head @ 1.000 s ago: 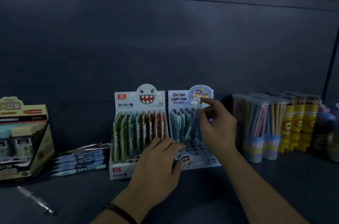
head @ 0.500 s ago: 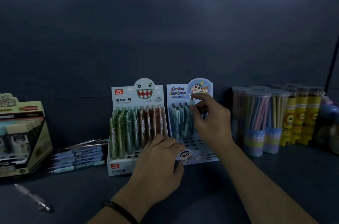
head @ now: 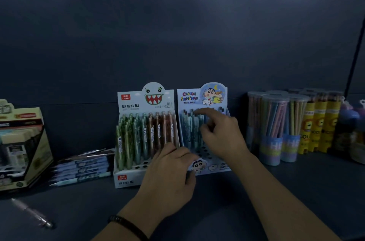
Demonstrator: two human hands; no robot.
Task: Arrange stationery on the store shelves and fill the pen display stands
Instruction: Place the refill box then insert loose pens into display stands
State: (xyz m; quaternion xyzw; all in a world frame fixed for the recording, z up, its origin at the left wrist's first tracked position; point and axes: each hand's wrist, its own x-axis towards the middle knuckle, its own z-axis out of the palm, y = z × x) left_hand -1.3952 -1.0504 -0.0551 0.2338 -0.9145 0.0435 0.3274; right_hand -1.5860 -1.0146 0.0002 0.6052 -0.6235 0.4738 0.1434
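Stand with blue pens (head: 203, 98) sits mid-shelf, just beside green-pen stand (head: 138, 106). Your left hand (head: 171, 173) rests on its front, fingers together, likely to stop sliding. Your right hand (head: 221, 134): pointer finger (head: 199, 111) out over pen tops (head: 187, 114), rest curled, pinching nothing.

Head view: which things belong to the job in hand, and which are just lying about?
In the job: Crayon Shin-chan pen stand, its blue pens, right hand at their tops, left hand on its front.
Lying about: monster pen stand, flat pen packs, loose pen, clear pencil tubs, yellow lion tubes, box display.
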